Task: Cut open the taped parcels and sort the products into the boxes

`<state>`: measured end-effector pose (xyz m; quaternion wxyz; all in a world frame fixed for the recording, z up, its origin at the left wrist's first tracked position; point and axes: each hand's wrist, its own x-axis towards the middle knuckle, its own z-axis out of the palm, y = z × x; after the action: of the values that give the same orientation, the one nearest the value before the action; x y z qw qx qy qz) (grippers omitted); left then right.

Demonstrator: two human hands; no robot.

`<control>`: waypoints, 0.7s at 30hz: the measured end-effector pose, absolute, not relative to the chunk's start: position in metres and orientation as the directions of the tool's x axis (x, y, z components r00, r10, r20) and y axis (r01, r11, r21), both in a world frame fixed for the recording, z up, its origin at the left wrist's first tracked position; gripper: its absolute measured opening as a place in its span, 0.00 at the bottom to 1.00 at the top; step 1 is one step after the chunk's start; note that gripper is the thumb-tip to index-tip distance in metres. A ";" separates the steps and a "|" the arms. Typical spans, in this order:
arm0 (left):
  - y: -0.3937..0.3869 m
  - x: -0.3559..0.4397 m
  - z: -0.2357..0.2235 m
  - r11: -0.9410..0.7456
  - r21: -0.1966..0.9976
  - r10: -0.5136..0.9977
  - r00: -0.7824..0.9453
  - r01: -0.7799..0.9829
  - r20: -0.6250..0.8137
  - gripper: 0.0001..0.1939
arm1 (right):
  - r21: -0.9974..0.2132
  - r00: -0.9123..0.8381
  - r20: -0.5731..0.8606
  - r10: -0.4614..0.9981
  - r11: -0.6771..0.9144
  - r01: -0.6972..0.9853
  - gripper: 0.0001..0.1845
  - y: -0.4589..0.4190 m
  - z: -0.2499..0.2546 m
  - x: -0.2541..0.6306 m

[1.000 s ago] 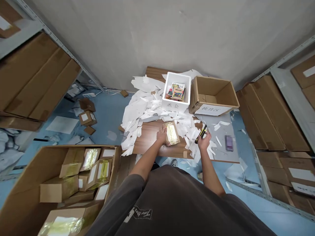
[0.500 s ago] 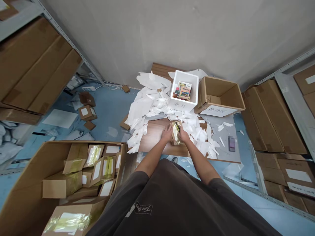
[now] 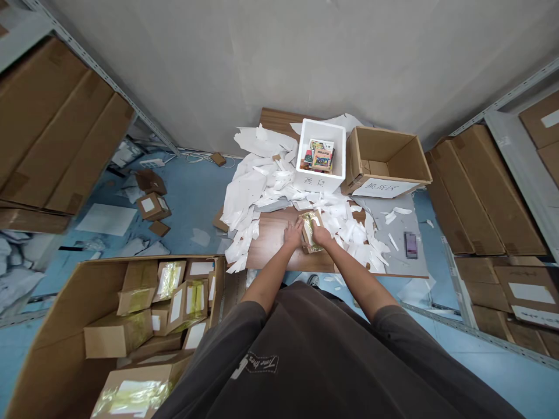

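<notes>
A small cardboard box wrapped in shiny yellowish tape lies on the brown wooden table in front of me. My left hand grips its left side, fingers against the edge. At the box's right side, my right hand is closed, with its fingertips at the taped top. Whatever that hand holds is hidden under the fingers. Torn white paper is heaped around the box on the left, behind and right.
Behind the box stand a white bin with small colourful packs and an open carton. A big carton full of taped boxes is at my left. A phone-like object lies on the right. Shelves with cartons flank both sides.
My view has shifted slightly. A dark, thin thing showed at my right hand before and is now out of sight. Both hands stay at the box.
</notes>
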<state>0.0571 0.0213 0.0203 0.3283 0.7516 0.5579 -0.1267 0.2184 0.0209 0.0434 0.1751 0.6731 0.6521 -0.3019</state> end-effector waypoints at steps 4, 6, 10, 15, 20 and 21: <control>0.021 0.057 0.026 -0.132 0.359 0.764 0.326 0.924 -0.557 0.72 | -0.180 -0.052 -0.640 0.766 -0.084 0.980 0.53 0.014 0.043 0.220; 0.022 0.058 0.028 -0.125 0.359 0.761 0.321 0.925 -0.564 0.73 | -0.173 -0.053 -0.652 0.757 -0.080 0.982 0.56 0.009 0.045 0.221; 0.022 0.061 0.033 -0.115 0.359 0.756 0.316 0.926 -0.573 0.72 | -0.148 -0.043 -0.671 0.740 -0.076 0.986 0.56 0.001 0.049 0.219; 0.021 0.062 0.036 -0.137 0.343 0.757 0.322 0.929 -0.569 0.70 | -0.130 -0.037 -0.708 0.706 -0.078 0.988 0.51 0.002 0.055 0.216; 0.020 0.064 0.031 -0.131 0.305 0.770 0.290 0.943 -0.568 0.73 | -0.153 -0.048 -0.768 0.638 -0.111 0.982 0.45 -0.021 0.058 0.227; 0.020 0.065 0.030 -0.126 0.294 0.773 0.280 0.947 -0.569 0.74 | -0.154 -0.046 -0.773 0.633 -0.117 0.981 0.45 -0.031 0.058 0.230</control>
<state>0.0653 0.0196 0.0300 0.3105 0.7371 0.5835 -0.1403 0.2296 -0.0308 0.0579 0.2351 0.6495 0.6214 -0.3698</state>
